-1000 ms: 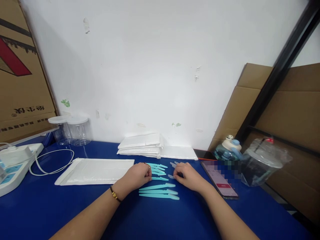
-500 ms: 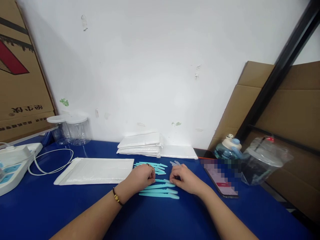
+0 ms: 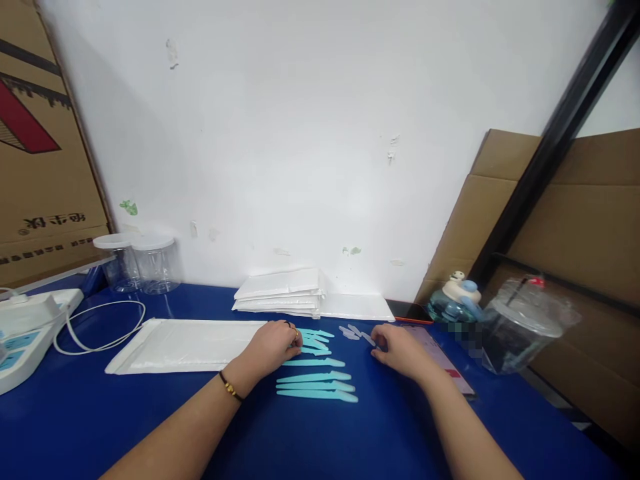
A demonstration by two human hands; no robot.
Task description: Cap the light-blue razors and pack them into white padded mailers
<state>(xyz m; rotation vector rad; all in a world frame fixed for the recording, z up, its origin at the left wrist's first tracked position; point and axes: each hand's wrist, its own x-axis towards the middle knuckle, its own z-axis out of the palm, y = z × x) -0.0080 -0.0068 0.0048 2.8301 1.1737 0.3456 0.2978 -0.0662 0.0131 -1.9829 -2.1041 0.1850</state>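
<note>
My left hand (image 3: 275, 345) rests over the left ends of a bunch of turquoise eyebrow razors (image 3: 316, 339), its fingers curled together; what they pinch, if anything, is hidden. Below it, several more eyebrow razors (image 3: 315, 386) lie in rough rows on the blue table, blade ends to the right. My right hand (image 3: 400, 350) is to the right of them, low over the table, thumb and forefinger apart. Close to its fingertips lies a small group of clear plastic blade covers (image 3: 354, 332), one of them almost at the fingers.
A white padded mailer (image 3: 190, 343) lies left of my left hand. Behind are stacked white packets (image 3: 280, 290). A phone (image 3: 450, 367) lies beside my right hand. Farther out are a bagged cup (image 3: 523, 327), lidded clear jars (image 3: 156, 267), a power strip (image 3: 35, 327) and a white cable (image 3: 100, 303).
My right hand has moved right, away from the razors, and opened near the blade covers, where another cover now lies. My left hand has shifted slightly up and left onto the upper bunch.
</note>
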